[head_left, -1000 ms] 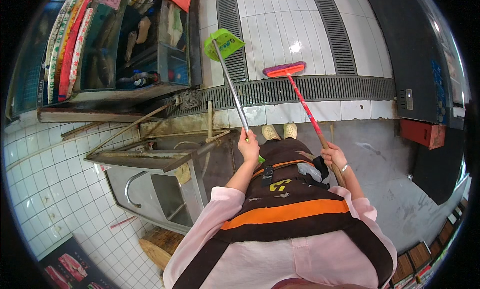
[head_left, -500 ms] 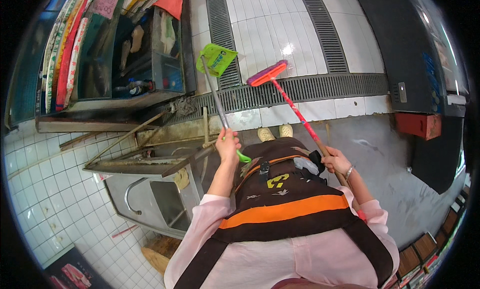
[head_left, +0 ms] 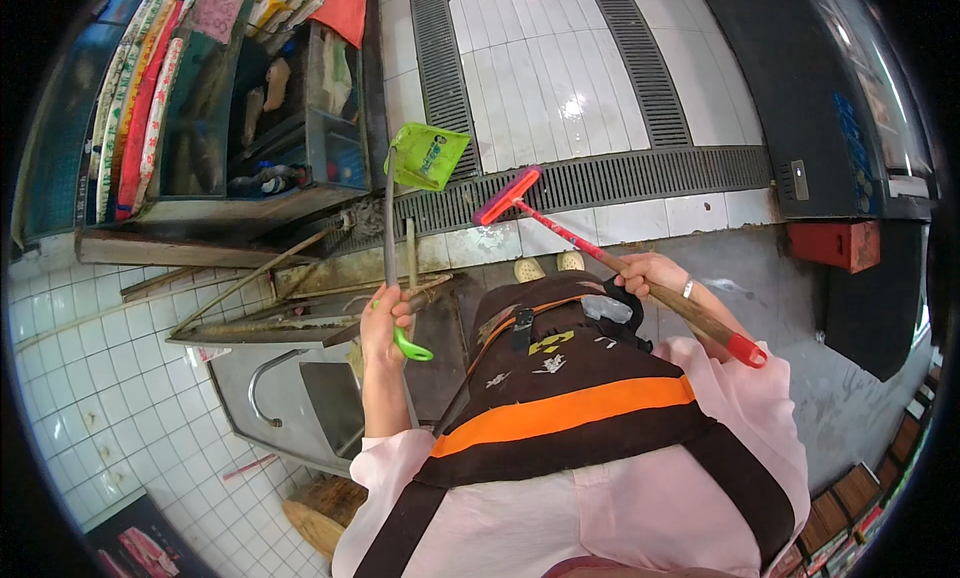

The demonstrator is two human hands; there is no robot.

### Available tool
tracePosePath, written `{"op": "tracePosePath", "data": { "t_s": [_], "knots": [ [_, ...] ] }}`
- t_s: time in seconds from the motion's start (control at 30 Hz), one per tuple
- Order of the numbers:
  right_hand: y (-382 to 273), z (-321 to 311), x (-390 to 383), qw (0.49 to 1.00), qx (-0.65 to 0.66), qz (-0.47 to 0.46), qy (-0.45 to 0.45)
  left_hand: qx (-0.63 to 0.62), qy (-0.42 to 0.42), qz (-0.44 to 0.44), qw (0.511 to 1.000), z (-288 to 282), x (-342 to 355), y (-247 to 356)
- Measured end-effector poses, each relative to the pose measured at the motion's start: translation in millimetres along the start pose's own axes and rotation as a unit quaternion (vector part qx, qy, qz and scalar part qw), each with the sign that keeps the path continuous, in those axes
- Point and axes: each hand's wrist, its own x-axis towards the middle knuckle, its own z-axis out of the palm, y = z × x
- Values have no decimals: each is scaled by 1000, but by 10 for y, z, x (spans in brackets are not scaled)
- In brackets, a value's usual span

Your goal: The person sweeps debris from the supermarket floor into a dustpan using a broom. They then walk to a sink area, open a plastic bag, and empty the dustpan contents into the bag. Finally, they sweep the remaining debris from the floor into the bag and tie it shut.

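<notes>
My left hand [head_left: 383, 316] is closed round the long handle of a green dustpan [head_left: 428, 158], just above its green grip end. The dustpan's pan hangs ahead over the drain grating, its grey pole slanting back to my hand. My right hand [head_left: 652, 275] grips the handle of a broom [head_left: 575, 240], which has a red and brown stick with a red end cap by my forearm. At the far end, the red head with purple bristles is tilted, to the right of the dustpan and apart from it.
A slotted drain grating [head_left: 620, 183] crosses the white tiled floor ahead of my shoes [head_left: 545, 266]. To the left stand glass fish tanks [head_left: 335, 163] and a steel sink [head_left: 330, 398]. A red box [head_left: 835, 245] sits beside the dark counter on the right.
The broom head has swung left and nearer to me, while my right hand has moved forward. My left hand has shifted left and back, drawing the dustpan slightly nearer.
</notes>
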Motion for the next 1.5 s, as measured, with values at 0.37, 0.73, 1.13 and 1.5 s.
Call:
{"op": "tracePosePath", "data": {
  "t_s": [0.37,0.73,1.13,1.5],
  "knots": [
    [-194,47,-364,993,-42,-80,82,71,27,27,997,-139,-380,249],
    [65,176,-1136,964,98,-219,118,203,-101,7,974,428,16,362],
    [-148,-1325,-2170,889,217,-370,159,368,-356,2,859,2268,-203,-244],
    [-1673,-4238,-2978,839,423,-341,37,505,-408,30,760,4538,-890,-1955]
  ]
}}
